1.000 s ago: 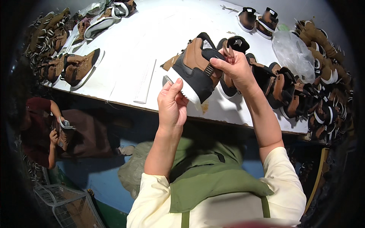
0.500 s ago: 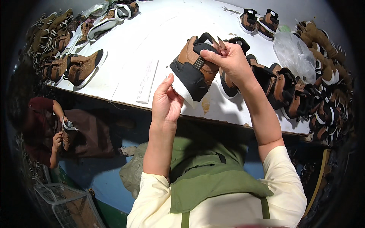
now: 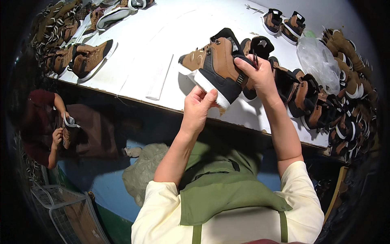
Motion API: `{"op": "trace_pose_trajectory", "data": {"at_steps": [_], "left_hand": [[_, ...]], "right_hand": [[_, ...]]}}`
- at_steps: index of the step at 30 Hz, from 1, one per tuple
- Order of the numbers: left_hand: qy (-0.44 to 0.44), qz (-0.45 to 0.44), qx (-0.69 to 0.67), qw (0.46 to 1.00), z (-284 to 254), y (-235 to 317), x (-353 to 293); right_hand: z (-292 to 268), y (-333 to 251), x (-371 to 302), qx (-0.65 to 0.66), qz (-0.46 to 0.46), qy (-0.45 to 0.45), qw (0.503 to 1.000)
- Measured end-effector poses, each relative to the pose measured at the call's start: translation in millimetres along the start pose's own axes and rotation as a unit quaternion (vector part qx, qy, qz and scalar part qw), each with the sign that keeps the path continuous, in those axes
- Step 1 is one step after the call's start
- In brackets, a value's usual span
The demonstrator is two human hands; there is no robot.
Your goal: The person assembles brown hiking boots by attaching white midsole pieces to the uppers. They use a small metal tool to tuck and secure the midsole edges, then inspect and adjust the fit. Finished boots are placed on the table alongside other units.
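Above the white table's near edge, a brown and black high-top shoe [image 3: 223, 57] is held tilted, its toe to the left and its white sole [image 3: 209, 87] toward me. My left hand [image 3: 197, 107] pinches the sole near the heel, thumb on top. My right hand [image 3: 260, 75] is closed on the collar at the back of the shoe. A thin, dark, pointed tool [image 3: 255, 59] sticks up from the right hand's fingers; whether it is tweezers or snips I cannot tell. Another brown and black shoe [image 3: 262, 46] stands on the table just behind.
Rows of similar shoes [image 3: 300, 93] line the table [image 3: 138, 44] at right, beside a clear plastic bag [image 3: 319, 61]. A pair [image 3: 87, 59] sits at left, and a white paper strip [image 3: 160, 79] lies nearer. A co-worker [image 3: 44, 118] handles a shoe at lower left, near a wire basket [image 3: 73, 207].
The shoe has turned from its heel facing me to its side, toe leftward. My left hand has shifted right and down along the sole; my right hand has moved slightly right.
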State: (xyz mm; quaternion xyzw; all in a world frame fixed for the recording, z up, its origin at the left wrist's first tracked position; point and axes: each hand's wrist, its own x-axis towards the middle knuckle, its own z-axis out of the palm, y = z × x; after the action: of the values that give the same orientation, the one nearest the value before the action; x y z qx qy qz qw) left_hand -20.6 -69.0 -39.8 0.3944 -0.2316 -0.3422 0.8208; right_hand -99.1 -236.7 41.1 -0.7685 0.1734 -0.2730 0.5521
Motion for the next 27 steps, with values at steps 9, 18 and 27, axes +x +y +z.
{"op": "trace_pose_trajectory", "data": {"at_steps": [9,18,27], "left_hand": [[-0.004,0.316,0.481,0.818,-29,20,-9],[-0.190,0.317,0.558,0.743,-22,57,0],[-0.175,0.258,0.505,0.805,-22,51,-2]], "right_hand": [[-6,36,-23,0.084,-0.050,0.072,0.993],[-7,23,-21,0.115,-0.054,0.064,0.990],[-5,16,-19,0.117,-0.049,0.058,0.990]]}}
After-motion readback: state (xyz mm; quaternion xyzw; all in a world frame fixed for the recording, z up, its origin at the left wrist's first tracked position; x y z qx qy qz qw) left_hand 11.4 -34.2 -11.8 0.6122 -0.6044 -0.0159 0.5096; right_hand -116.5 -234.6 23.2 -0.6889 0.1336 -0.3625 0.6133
